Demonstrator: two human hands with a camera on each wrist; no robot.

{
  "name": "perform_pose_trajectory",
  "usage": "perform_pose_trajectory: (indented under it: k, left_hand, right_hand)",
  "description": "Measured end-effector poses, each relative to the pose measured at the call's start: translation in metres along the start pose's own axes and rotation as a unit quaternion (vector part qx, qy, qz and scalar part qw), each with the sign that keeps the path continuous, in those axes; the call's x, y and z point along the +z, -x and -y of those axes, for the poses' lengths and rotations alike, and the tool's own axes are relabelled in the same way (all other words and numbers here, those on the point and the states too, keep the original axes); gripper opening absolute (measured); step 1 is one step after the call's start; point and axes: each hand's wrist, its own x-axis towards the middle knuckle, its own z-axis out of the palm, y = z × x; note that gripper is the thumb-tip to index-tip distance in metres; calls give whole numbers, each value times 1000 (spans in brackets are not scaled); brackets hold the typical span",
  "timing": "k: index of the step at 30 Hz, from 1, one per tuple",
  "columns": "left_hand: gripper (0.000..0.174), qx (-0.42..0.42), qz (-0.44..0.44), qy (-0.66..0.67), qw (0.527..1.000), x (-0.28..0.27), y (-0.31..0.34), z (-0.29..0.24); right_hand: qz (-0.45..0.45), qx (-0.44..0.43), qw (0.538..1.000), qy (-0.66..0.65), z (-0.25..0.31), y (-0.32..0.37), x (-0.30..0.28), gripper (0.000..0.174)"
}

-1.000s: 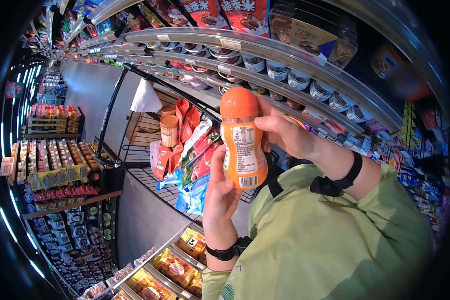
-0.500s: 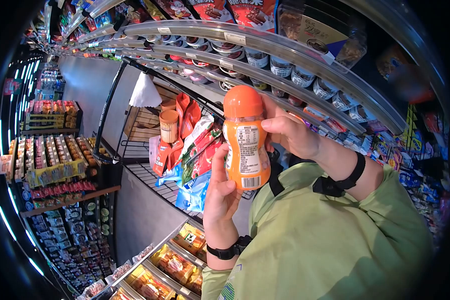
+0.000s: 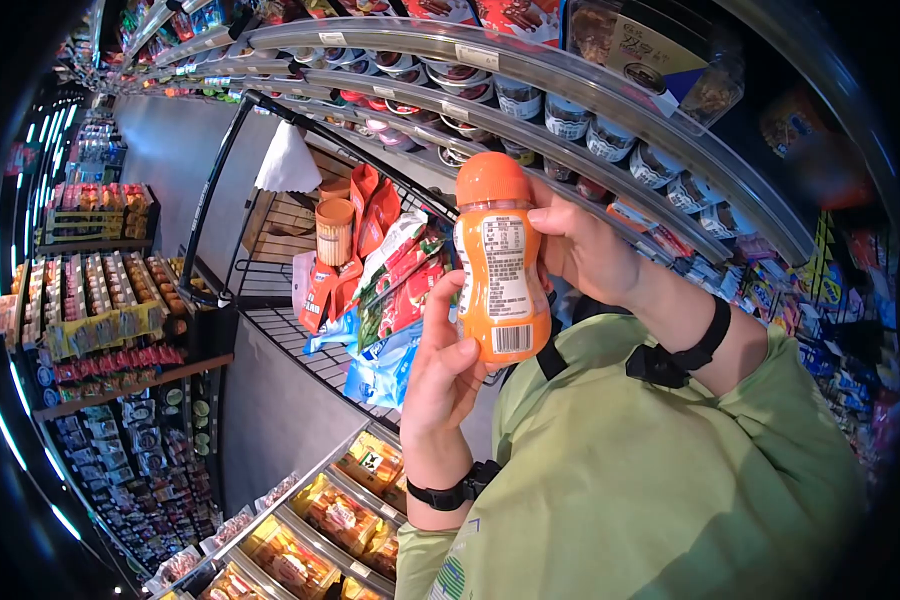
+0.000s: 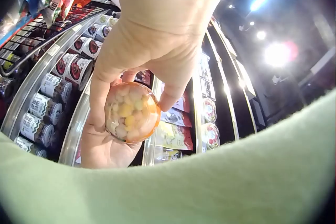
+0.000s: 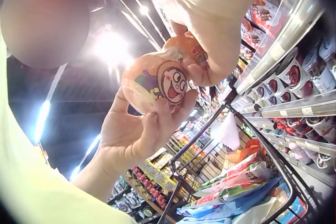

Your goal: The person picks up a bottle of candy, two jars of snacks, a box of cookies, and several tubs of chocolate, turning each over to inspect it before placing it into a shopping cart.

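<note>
Both hands hold an orange plastic bottle (image 3: 502, 270) with a domed orange cap (image 3: 493, 180), cap end up in the head view. A white printed panel and a barcode face the head camera. My left hand (image 3: 438, 365) grips the lower part between thumb and fingers. Around the upper part, below the cap, curls my right hand (image 3: 592, 248), its thumb on the near side and other fingers partly hidden behind. Pale and yellow rounded pieces show through the clear base (image 4: 132, 112) in the left wrist view. On the far side, a cartoon face (image 5: 174, 84) appears in the right wrist view.
A black wire shopping cart (image 3: 260, 303) stands close ahead, holding bagged goods (image 3: 395, 290) and an orange-lidded canister (image 3: 334, 232). Shelves (image 3: 570, 80) of cups and packets run along the right. Low bins of packaged food (image 3: 340, 510) lie at the near left, with display racks (image 3: 100, 310) beyond.
In the head view the bottle and both hands have shifted slightly up and right, while the shelves and cart have slid a little up. The grip on the bottle stays the same.
</note>
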Motion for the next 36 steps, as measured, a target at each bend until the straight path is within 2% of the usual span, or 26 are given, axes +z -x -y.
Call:
perform_pose_trajectory:
  k: [2, 4, 9, 11, 14, 16, 24, 26, 32, 36]
  left_hand:
    - [73, 0, 20, 13, 1000, 0, 1, -1]
    - [70, 3, 0, 25, 1000, 4, 3, -1]
    - [70, 4, 4, 53, 999, 2, 9, -3]
    - [72, 5, 1, 54, 999, 1, 11, -3]
    - [76, 26, 28, 18, 999, -1, 12, -1]
    - [81, 111, 1, -103, 989, 3, 13, 3]
    - [82, 161, -7, -216, 963, 4, 25, -2]
    - [81, 169, -13, -228, 959, 3, 28, -5]
    - [81, 179, -12, -216, 960, -4, 32, -9]
    - [83, 193, -53, -135, 970, -15, 35, -12]
  right_hand:
    - [10, 23, 999, -30, -1, 0, -1, 59]
    - [7, 10, 999, -39, -4, -2, 2, 57]
    - [24, -7, 998, -51, -11, -5, 1, 55]
    - [30, -13, 995, -93, -12, -5, 4, 53]
    - [34, -22, 991, -127, -15, -4, 5, 52]
    - [48, -22, 991, -127, -18, -5, 3, 52]
    - [84, -21, 989, -122, -24, 2, 5, 54]
    - [52, -21, 997, -60, -23, 3, 12, 75]
    - [58, -30, 996, -60, -27, 6, 18, 81]
    - [48, 2, 996, -74, -36, 11, 17, 79]
